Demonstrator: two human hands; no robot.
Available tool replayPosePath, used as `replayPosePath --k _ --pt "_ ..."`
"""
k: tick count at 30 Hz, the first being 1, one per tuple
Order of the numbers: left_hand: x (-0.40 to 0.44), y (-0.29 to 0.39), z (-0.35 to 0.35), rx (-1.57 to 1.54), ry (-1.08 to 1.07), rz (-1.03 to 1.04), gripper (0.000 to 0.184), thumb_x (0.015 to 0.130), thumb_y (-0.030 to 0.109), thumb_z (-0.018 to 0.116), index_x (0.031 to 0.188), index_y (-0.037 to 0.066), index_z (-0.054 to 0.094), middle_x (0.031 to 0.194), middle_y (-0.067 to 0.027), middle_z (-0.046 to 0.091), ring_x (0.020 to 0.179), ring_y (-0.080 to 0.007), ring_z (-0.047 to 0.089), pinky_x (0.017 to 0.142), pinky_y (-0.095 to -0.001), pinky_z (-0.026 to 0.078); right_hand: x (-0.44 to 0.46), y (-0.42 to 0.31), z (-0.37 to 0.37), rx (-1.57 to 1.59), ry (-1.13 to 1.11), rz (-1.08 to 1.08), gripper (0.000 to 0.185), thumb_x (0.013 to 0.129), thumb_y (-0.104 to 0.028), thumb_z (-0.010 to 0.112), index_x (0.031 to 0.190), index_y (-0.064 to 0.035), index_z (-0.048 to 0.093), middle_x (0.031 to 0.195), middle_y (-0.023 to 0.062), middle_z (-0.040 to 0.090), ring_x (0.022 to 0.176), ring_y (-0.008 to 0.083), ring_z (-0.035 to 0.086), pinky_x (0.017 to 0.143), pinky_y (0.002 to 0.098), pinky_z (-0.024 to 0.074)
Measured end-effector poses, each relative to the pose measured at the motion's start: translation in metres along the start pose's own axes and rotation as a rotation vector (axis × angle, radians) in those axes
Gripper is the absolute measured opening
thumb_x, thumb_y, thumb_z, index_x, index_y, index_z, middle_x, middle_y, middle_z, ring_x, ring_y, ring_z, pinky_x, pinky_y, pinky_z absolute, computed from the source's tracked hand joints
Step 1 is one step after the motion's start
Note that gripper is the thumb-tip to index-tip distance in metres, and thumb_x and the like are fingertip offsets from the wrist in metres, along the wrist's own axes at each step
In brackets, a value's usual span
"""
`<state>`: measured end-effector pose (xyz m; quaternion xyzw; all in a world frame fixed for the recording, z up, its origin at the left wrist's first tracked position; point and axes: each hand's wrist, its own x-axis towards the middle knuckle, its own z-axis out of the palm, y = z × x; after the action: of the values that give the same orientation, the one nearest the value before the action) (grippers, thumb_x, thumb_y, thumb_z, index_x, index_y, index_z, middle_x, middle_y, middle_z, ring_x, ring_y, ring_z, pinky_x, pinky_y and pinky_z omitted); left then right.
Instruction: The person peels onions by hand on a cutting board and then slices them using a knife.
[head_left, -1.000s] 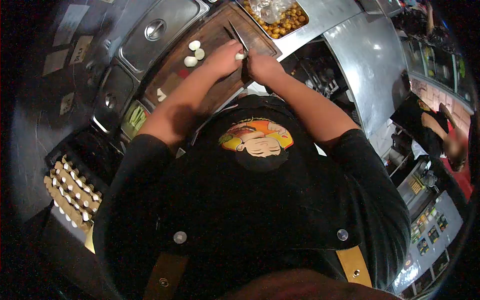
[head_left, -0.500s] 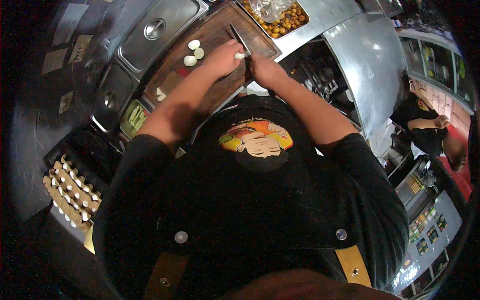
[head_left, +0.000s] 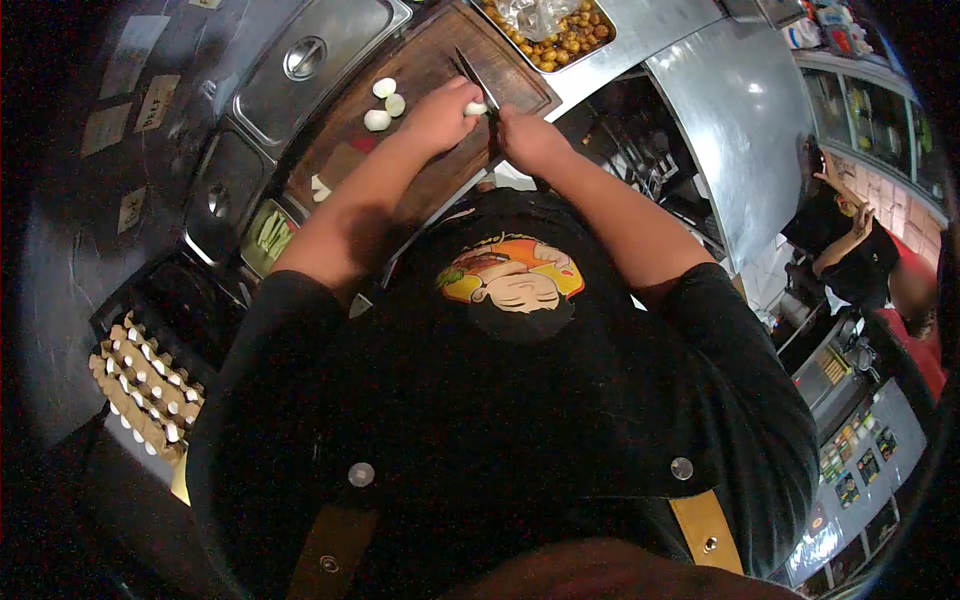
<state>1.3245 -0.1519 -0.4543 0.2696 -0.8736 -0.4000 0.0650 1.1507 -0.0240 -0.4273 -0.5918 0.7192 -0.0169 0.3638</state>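
Observation:
On the brown wooden cutting board, my left hand has its fingers closed on a small white piece of food. My right hand is wrapped round the handle of a knife, whose blade points up and to the left, right beside the white piece. To the left of my left hand lie several pale round pieces, close together. A small white scrap rests near the board's lower left edge. The knife handle is mostly hidden in my right hand.
A tray of small golden-brown items with a clear plastic bag is at the top. Lidded metal pans stand left of the board, above a container of green sticks. An egg tray is lower left. Another person is at the right.
My hands stay nearly in place, with the knife shifting slightly beside the white piece. The other person at the right has moved their arms and now raises one hand.

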Motion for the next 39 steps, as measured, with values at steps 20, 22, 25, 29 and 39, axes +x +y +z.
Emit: replayPosePath --k 20,22,25,29,39 --pt "-0.006 -0.003 0.004 -0.015 0.024 0.005 0.028 0.091 0.011 0.077 0.116 0.006 0.065 0.122 -0.0153 0.066 0.115 -0.0428 0.065 0.096 -0.0495 0.055 -0.001 -0.001 0.009 0.026 0.047 0.001 0.028 0.104 -0.018 0.048 0.121 0.0038 0.051 0.101 0.0356 0.073 0.096 0.0524 0.074 0.084 0.0632 0.0573" --pt "-0.005 0.000 0.002 -0.007 0.020 -0.005 0.029 0.091 0.011 0.077 0.117 0.006 0.066 0.123 -0.0156 0.066 0.115 -0.0431 0.065 0.096 -0.0496 0.055 0.000 0.002 0.009 0.009 0.055 -0.011 0.028 0.104 -0.018 0.048 0.121 0.0040 0.051 0.100 0.0356 0.073 0.095 0.0524 0.074 0.084 0.0634 0.0572" --pt "-0.004 -0.001 0.001 0.017 0.035 0.014 0.030 0.091 0.012 0.078 0.118 0.006 0.066 0.123 -0.0158 0.065 0.115 -0.0430 0.065 0.096 -0.0496 0.054 -0.004 -0.006 0.000 0.022 0.044 -0.026 0.029 0.103 -0.018 0.050 0.121 0.0044 0.050 0.100 0.0355 0.073 0.095 0.0525 0.074 0.083 0.0632 0.0571" --pt "-0.005 -0.002 0.002 0.012 0.027 0.011 0.031 0.091 0.013 0.078 0.118 0.006 0.066 0.122 -0.0158 0.065 0.114 -0.0426 0.065 0.096 -0.0496 0.055 -0.005 -0.001 0.005 0.056 0.025 0.005 0.032 0.104 -0.022 0.052 0.122 0.0043 0.050 0.102 0.0347 0.074 0.097 0.0521 0.073 0.085 0.0629 0.0567" --pt "-0.008 -0.006 0.006 -0.005 0.054 0.033 0.029 0.092 0.012 0.076 0.119 0.008 0.065 0.122 -0.0147 0.065 0.113 -0.0421 0.065 0.094 -0.0495 0.055 -0.005 -0.002 0.009 0.062 -0.016 0.025 0.028 0.105 -0.021 0.050 0.121 0.0026 0.051 0.102 0.0345 0.074 0.099 0.0524 0.073 0.086 0.0632 0.0562"
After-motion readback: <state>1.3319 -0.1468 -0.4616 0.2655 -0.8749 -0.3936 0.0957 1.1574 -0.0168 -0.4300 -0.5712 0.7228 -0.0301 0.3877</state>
